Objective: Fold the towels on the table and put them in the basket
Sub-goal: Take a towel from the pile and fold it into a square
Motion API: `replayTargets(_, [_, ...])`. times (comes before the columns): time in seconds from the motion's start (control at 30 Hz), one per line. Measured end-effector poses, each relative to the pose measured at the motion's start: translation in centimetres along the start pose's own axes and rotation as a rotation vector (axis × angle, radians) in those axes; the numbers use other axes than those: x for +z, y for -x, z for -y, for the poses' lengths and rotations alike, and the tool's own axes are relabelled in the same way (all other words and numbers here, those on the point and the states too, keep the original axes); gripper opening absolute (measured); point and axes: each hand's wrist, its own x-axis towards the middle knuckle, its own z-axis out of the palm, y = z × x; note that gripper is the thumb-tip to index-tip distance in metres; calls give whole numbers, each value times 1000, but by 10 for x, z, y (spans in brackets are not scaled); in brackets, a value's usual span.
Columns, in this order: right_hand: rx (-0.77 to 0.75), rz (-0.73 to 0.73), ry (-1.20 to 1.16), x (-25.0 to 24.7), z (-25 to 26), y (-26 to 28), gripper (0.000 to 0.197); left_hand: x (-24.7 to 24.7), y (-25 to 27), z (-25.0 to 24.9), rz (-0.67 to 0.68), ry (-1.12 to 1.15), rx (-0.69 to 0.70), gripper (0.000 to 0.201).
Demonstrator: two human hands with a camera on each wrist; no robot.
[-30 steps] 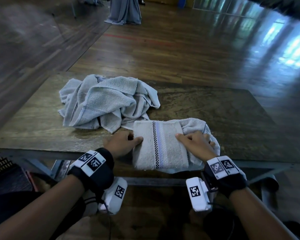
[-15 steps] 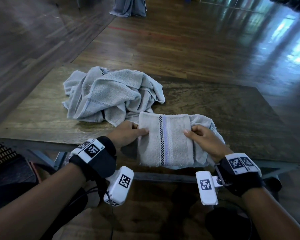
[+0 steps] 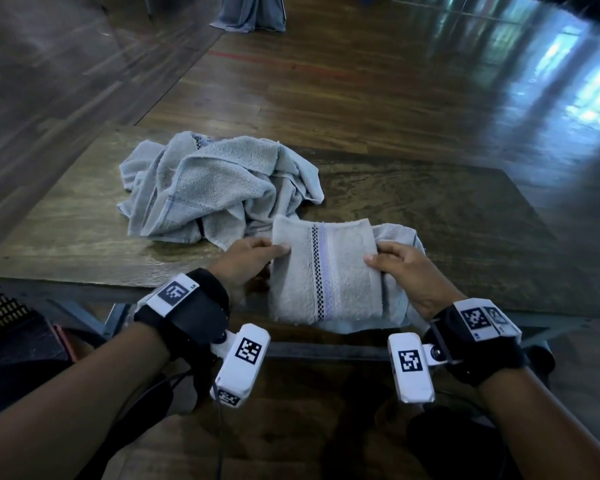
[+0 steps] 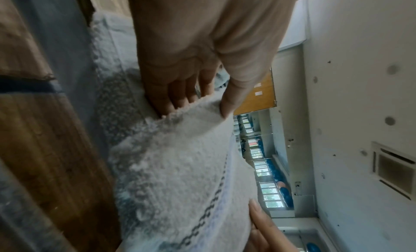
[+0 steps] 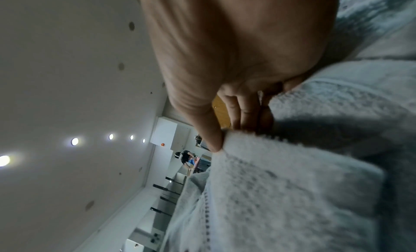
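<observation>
A folded pale towel (image 3: 326,271) with a checked and lilac stripe sits at the table's near edge, over another folded towel (image 3: 400,237) that sticks out on its right. My left hand (image 3: 253,254) pinches its left edge, thumb on top, fingers beneath, as the left wrist view shows on the towel (image 4: 180,158). My right hand (image 3: 399,268) pinches the right edge the same way, thumb (image 5: 211,138) over the towel (image 5: 292,193). A crumpled heap of pale blue towels (image 3: 215,188) lies behind on the left. No basket is in view.
The dark wooden table (image 3: 447,216) has bare surface to the right and along the front left. A dark woven object (image 3: 0,306) sits below the table's left corner. Shiny wood floor stretches beyond, with grey cloth (image 3: 250,12) hanging at the far end.
Both hands shifted from resting on the towel's sides to pinching its edges. The folded towel has slid a little toward the table's near edge.
</observation>
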Motion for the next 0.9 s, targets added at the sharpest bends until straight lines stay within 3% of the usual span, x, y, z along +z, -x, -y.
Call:
replayTargets(0.17, [-15, 42, -101, 2, 18, 33, 31, -2, 29, -15, 1, 41, 174, 12])
replayTargets(0.43, [-208, 79, -140, 9, 91, 132, 23, -11, 144, -61, -2, -33, 453, 3])
replayTargets(0.57, [-364, 100, -119, 12, 146, 174, 26, -22, 209, -96, -2, -91, 507, 29])
replayTargets(0.63, [-422, 107, -91, 18, 170, 188, 31, -29, 236, -109, -6, -81, 527, 30])
replayTargets(0.9, [-557, 278, -105, 76, 251, 206, 28, -77, 318, -143, -292, 24, 720, 27])
